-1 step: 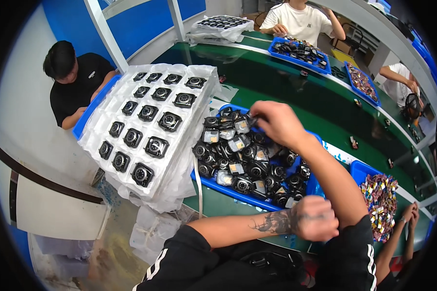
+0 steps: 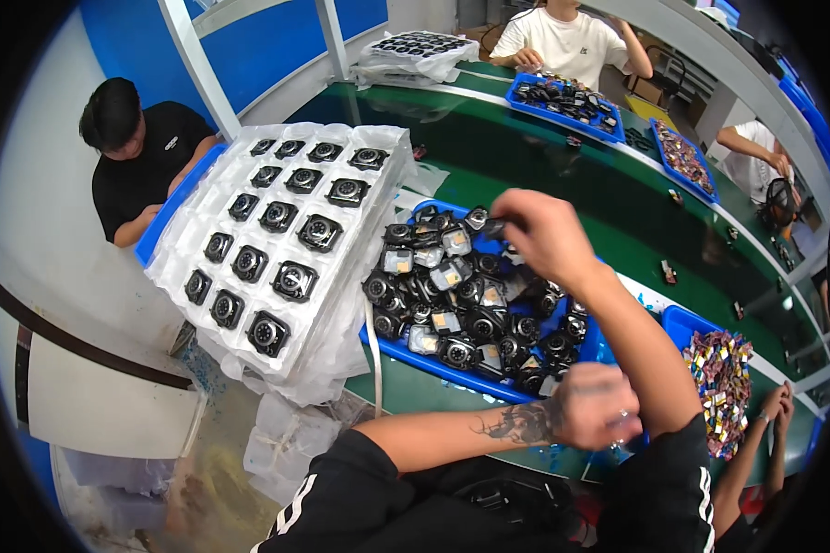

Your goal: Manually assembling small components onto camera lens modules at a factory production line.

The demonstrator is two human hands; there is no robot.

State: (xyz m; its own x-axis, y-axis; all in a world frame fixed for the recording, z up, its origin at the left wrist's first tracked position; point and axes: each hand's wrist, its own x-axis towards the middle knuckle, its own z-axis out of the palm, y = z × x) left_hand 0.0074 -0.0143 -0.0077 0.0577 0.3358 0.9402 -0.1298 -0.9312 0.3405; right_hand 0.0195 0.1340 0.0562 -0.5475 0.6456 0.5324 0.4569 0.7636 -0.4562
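A blue tray [image 2: 452,370] holds a heap of black smartwatch cases [image 2: 484,323], some showing silvery inner faces. Over its far right part, my right hand [image 2: 551,238] is closed, thumb and fingers pinching a dark watch case [image 2: 494,229] that is partly hidden by the fingers. Nearer me, my left hand [image 2: 598,405], with a tattooed wrist, is curled beside the tray's near right corner and close to my right forearm. Its fingers are slightly blurred, and whatever they hold is hidden. Something small and shiny shows at the fingers.
At left, stacked white trays [image 2: 290,221] carry rows of watch cases. A blue tray of small colourful parts [image 2: 719,378] stands at right. Beyond runs a green conveyor [image 2: 563,184] with scattered parts. Another blue tray [image 2: 567,101] lies across it. Several people sit around.
My right hand has moved slightly right with the dark watch case, away from the heap's left part. My left hand has turned a little, its fingers now lower.
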